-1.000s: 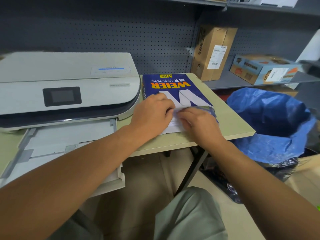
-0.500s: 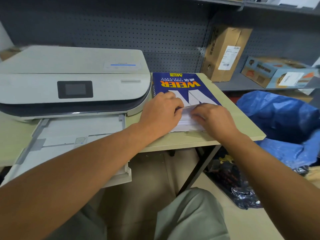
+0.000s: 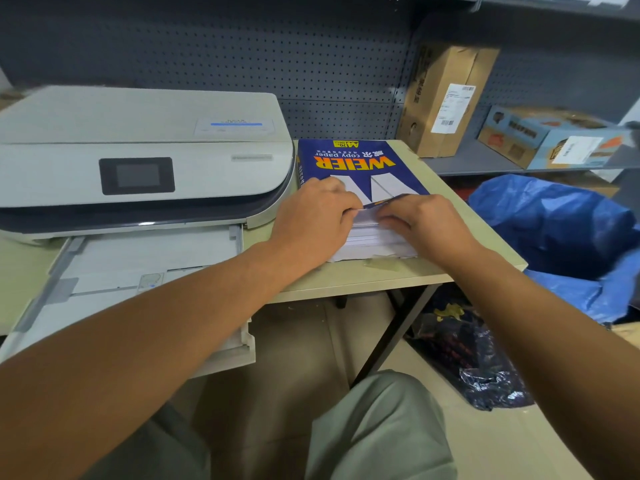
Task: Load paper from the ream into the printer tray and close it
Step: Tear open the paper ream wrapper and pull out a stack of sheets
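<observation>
Beside the white printer (image 3: 145,157), blue "WEIER copy paper" ream (image 3: 349,164) lies lengthwise away, lettering inverted; left hand (image 3: 311,220) and right hand (image 3: 426,223) pinch its white sheets (image 3: 374,237).

Both bare forearms reach forward from the lower corners and converge at the near, opened end of the paper ream (image 3: 360,174). The left hand (image 3: 311,223) lies knuckles up at that end's left corner, fingers curled with their tips pinched at the torn wrapper edge. The right hand (image 3: 426,226) sits at the right corner, palm down, fingers bent leftward toward the left hand, the fingertips of both nearly meeting.
</observation>
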{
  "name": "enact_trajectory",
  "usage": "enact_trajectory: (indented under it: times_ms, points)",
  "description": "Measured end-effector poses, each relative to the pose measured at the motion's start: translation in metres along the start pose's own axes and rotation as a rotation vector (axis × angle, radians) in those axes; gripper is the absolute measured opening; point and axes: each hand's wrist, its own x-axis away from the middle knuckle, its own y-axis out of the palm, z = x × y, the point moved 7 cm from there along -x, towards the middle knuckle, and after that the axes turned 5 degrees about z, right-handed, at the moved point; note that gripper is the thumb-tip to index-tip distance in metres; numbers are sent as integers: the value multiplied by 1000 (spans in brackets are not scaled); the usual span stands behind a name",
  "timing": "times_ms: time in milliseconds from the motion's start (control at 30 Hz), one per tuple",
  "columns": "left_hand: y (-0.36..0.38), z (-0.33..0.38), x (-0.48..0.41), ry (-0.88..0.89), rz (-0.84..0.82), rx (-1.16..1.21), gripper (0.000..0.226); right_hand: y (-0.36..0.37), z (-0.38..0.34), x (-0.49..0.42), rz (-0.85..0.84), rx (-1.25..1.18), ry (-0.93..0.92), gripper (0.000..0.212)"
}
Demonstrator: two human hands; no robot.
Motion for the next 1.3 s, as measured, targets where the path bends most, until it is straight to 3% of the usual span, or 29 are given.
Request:
enact_trajectory:
  times_ms: [367,567,800,967,1300]
  points:
    - [4,-1,0,-1,-20,-3,24,5,7,-2,-9,-24,14,19]
    - [3,0,-1,-23,-23,4,21,6,-14,9,54,216,-28,25]
    - [5,0,-1,-51,-37,39,22,9,-23,4,186,362,176,20]
    - [4,1,-1,-40,-40,53,20,14,-28,6,208,303,258,18]
    - [0,2,-2,-51,-32,130,19,12,-32,28,195,242,245,11]
